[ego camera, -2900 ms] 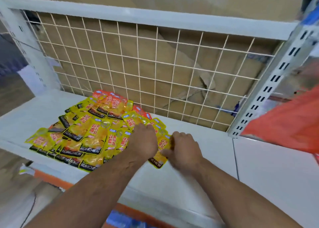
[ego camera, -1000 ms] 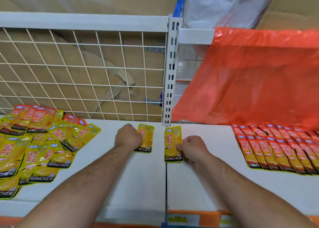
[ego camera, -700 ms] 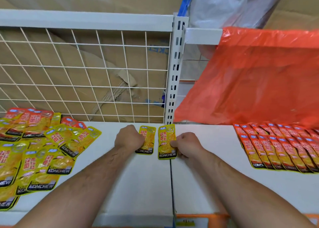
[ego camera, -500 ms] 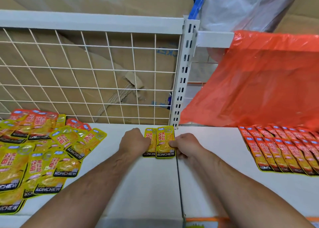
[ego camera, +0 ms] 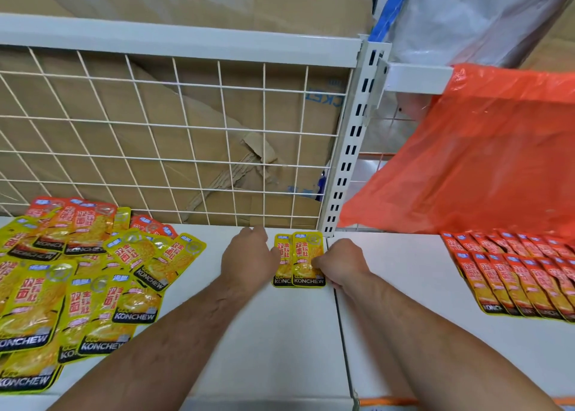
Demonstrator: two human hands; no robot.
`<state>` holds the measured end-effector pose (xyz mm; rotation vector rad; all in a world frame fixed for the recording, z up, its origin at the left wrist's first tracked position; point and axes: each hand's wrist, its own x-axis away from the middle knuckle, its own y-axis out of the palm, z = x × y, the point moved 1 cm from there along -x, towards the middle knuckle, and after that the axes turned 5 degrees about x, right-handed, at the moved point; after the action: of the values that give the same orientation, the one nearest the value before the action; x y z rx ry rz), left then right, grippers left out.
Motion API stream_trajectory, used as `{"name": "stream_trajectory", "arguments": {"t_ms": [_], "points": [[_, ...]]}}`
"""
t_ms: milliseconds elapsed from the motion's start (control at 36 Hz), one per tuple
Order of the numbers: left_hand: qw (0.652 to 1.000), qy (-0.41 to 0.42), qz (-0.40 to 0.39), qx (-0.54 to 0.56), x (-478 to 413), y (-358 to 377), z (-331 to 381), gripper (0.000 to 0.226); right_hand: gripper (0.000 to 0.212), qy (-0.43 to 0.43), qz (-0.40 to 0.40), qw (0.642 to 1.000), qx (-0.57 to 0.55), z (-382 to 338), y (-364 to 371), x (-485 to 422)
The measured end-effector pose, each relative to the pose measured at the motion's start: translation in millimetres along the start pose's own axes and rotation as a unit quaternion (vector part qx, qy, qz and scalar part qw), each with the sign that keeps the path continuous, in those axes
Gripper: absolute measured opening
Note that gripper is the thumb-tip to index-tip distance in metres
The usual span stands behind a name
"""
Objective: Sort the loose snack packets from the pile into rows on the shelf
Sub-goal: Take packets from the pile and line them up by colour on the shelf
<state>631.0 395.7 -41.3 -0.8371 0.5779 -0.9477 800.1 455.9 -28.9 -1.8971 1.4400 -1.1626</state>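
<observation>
The right yellow packet (ego camera: 308,259) lay flat at the far side of the white shelf (ego camera: 280,333), just left of the seam between the boards, and it overlapped the edge of the left yellow packet (ego camera: 281,259) beside it. Your right hand (ego camera: 340,266) pinched the right yellow packet at its right edge, fingers curled in. Your left hand (ego camera: 249,255) sat against the other one's left edge, knuckles up and fingers curled, the thumb on the packet. Just beyond the pair stood the foot of the slotted upright (ego camera: 351,143), with the wire mesh (ego camera: 186,137) running off to its left. The loose pile of yellow packets (ego camera: 77,280) lay well to the left. The row of red packets (ego camera: 513,273) lay to the right, under an orange plastic bag (ego camera: 485,161).
</observation>
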Motion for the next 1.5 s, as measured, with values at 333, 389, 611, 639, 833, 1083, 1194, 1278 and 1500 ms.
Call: {"name": "stream_trajectory", "arguments": {"t_ms": [333, 389, 611, 639, 833, 1083, 1194, 1278, 1500], "points": [[0.999, 0.022, -0.01, -0.032, 8.7, -4.1, -5.3, 0.035, 0.017, -0.017, 0.013, 0.997, 0.071, -7.4, -2.8, 0.0], [0.999, 0.019, -0.008, -0.035, 9.7, -4.4, -6.1, 0.035, 0.015, -0.019, 0.019, 0.995, 0.094, -10.0, -1.3, 1.2], [0.997, 0.023, -0.007, -0.068, 14.9, -6.1, -7.6, 0.033, 0.021, -0.057, 0.049, 0.983, 0.167, -11.6, 0.7, 5.3], [0.997, 0.024, -0.006, -0.074, 16.0, -6.4, -7.5, 0.033, 0.021, -0.06, 0.051, 0.983, 0.168, -11.2, -0.2, 5.3], [0.994, 0.022, 0.003, -0.11, 26.4, -11.2, -8.0, 0.034, 0.013, -0.094, 0.056, 0.98, 0.167, -7.9, -5.2, 7.6], [0.987, -0.023, 0.021, -0.156, 51.3, -21.9, -8.6, 0.038, 0.022, -0.242, 0.084, 0.955, 0.148, -20.1, 4.8, 29.5], [0.985, -0.051, 0.033, -0.163, 66.9, -23.7, -13.6, 0.038, 0.019, -0.284, 0.063, 0.946, 0.141, -23.1, 13.9, 40.9], [0.982, -0.07, 0.042, -0.168, 79.1, -26.8, -21.9, 0.038, 0.017, -0.311, 0.041, 0.94, 0.135, -25.7, 22.1, 45.9], [0.981, -0.082, 0.088, -0.151, 93.6, -46.8, -53.3, 0.032, 0.024, -0.357, 0.006, 0.922, 0.148, -46.0, 47.1, 57.8]]}}
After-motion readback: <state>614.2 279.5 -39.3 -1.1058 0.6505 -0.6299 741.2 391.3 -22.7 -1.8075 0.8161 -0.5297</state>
